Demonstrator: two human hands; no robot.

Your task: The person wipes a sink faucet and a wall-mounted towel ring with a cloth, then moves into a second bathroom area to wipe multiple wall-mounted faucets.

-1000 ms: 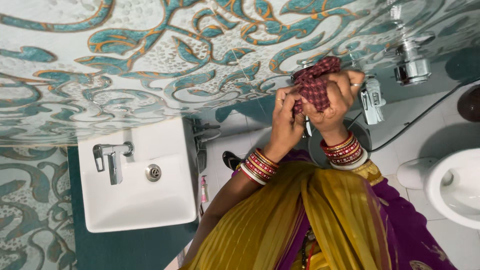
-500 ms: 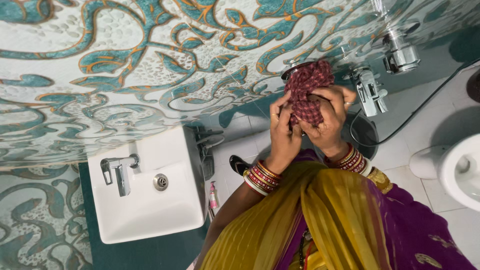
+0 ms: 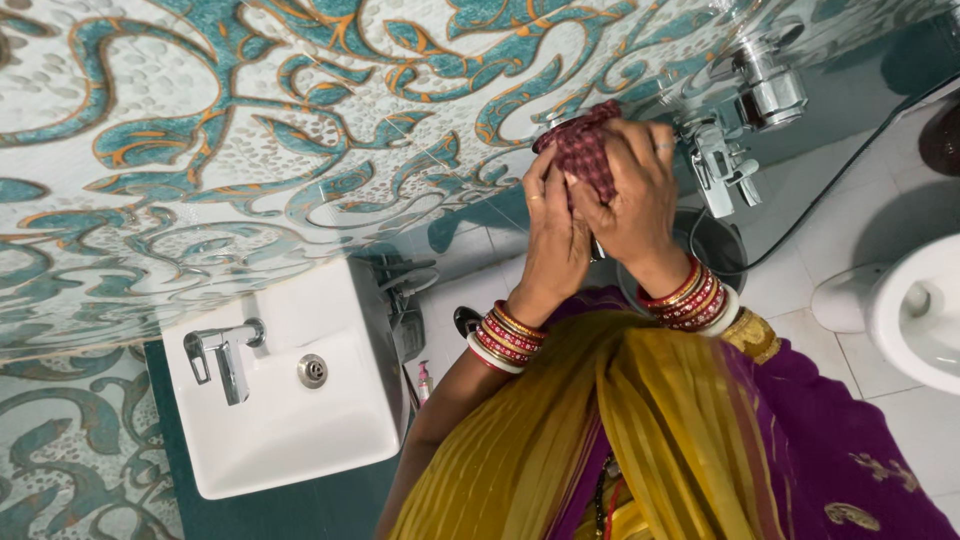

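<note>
Both my hands are raised against the patterned teal wall tile (image 3: 250, 130). My left hand (image 3: 553, 232) and right hand (image 3: 632, 200) are closed together around a dark red checked cloth (image 3: 585, 150) — fingers curled over it, palms pressed in from either side. The cloth bunches out above my fingertips, touching or just off the wall; I cannot tell which. Red and gold bangles (image 3: 505, 337) sit on my left wrist. Chrome wall taps (image 3: 750, 110) are just right of my right hand. White washbasin (image 3: 330, 440) lower left, well apart — white toilet bowl (image 3: 915, 310) at the right edge.
</note>
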